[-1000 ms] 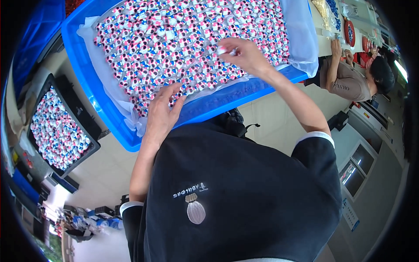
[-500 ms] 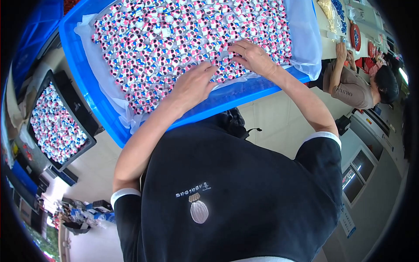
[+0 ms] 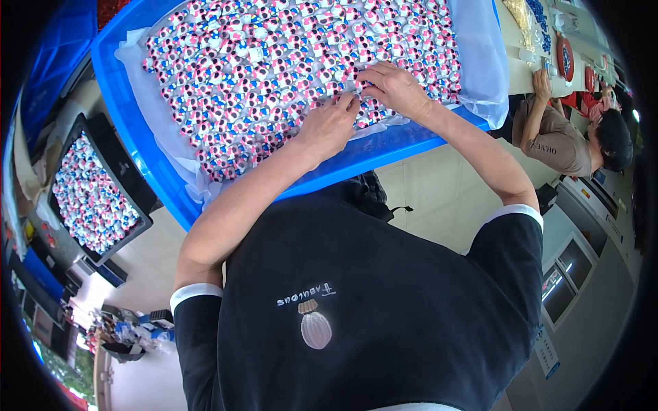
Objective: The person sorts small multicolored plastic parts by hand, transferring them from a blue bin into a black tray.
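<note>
A large blue tray (image 3: 384, 147) lined with clear plastic holds a thick layer of small wrapped pieces (image 3: 274, 61) in pink, white and blue. My left hand (image 3: 330, 123) and my right hand (image 3: 392, 85) meet over the near right part of the pile. The fingertips of both pinch the same small wrapped piece (image 3: 356, 90) between them. My forearms reach over the tray's near rim.
A black crate (image 3: 92, 188) full of the same wrapped pieces stands at the left, lower down. Another person (image 3: 562, 140) in a brown shirt works at a bench on the right. Grey machines (image 3: 582, 267) stand at the lower right, with pale floor below.
My left hand has travelled from the tray's near rim up and right across the pile to join my right hand, which stayed almost in place.
</note>
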